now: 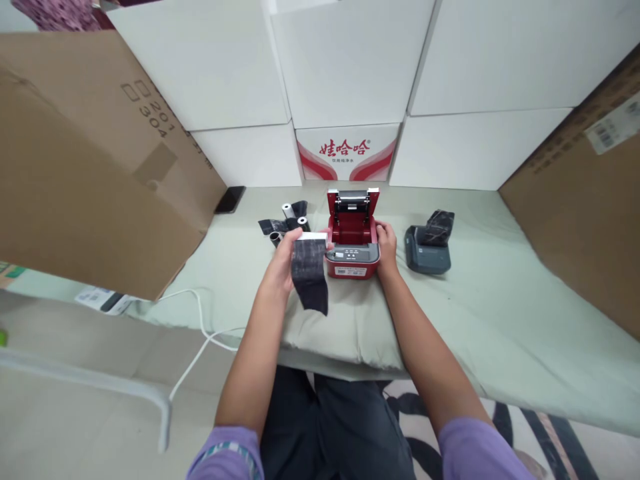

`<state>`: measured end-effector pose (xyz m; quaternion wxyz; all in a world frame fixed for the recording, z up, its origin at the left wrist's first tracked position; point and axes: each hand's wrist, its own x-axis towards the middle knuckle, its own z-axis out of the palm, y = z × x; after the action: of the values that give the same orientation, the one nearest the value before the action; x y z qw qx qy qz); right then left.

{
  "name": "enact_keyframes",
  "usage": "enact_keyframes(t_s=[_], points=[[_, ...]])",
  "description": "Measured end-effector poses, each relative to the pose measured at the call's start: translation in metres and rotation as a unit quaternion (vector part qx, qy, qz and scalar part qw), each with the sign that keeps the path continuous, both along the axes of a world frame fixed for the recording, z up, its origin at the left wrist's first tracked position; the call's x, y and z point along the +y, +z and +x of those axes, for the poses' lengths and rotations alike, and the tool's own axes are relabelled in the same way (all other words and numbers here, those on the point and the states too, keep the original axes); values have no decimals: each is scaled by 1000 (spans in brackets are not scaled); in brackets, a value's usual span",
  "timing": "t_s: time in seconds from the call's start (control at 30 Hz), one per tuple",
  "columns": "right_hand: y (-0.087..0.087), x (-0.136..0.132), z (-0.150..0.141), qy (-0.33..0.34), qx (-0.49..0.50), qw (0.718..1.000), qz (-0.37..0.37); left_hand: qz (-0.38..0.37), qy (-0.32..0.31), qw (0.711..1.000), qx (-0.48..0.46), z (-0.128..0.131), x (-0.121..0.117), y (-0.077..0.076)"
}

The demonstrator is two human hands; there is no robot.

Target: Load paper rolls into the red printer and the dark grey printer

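My left hand [281, 268] grips a paper roll [309, 267] whose loose dark end hangs down in front. Just right of it stands a small red label printer [353, 260] with its lid [353, 205] raised and its red inner bay in view. My right hand [387, 248] is wrapped round the printer's right side, steadying contact along its edge; its fingertips are partly hidden behind the body. Behind my left hand lie several more small rolls [302, 223] with dark strips trailing from them.
A dark grey printer [427, 253] with a dark strip sticking out sits to the right. A phone [231, 199] lies at the back left. Cardboard boxes [90, 153] flank both sides, and white cartons [345, 60] form a wall behind. A white cable [203, 320] hangs over the front edge.
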<state>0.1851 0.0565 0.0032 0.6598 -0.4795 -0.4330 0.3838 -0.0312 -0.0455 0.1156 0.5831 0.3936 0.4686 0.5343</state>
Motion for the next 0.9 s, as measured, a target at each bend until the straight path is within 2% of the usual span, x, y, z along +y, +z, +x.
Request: enact_keyframes(t_s=[0.17,0.23,0.3,0.37,0.43,0.53,0.63,0.7,0.77,0.9], points=[[0,0,-2,-1,12,1000,-6,-33,-43,998,-26,8,6,-3],[1,-1,-2,-1,19,1000,-6,-8,-44,999,17,9,11,2],[1,-1,-3,-4,23,1000,-6,50,-37,990,124,13,18,11],[1,-1,-3,-3,22,1000,-3,125,-37,950,282,21,29,23],[1,0,-2,0,20,1000,2,178,-57,881,434,31,43,34],[0,0,-2,3,27,1000,0,174,-108,790,578,50,66,42],[-1,1,-2,1,31,1000,-4,143,-149,733,649,68,86,42],[-2,2,-2,0,29,1000,-3,121,-151,709,678,77,94,38],[-2,2,-2,3,32,999,-5,95,-143,699,695,83,98,33],[-2,3,-2,4,32,999,-4,96,-170,716,670,85,101,26]])
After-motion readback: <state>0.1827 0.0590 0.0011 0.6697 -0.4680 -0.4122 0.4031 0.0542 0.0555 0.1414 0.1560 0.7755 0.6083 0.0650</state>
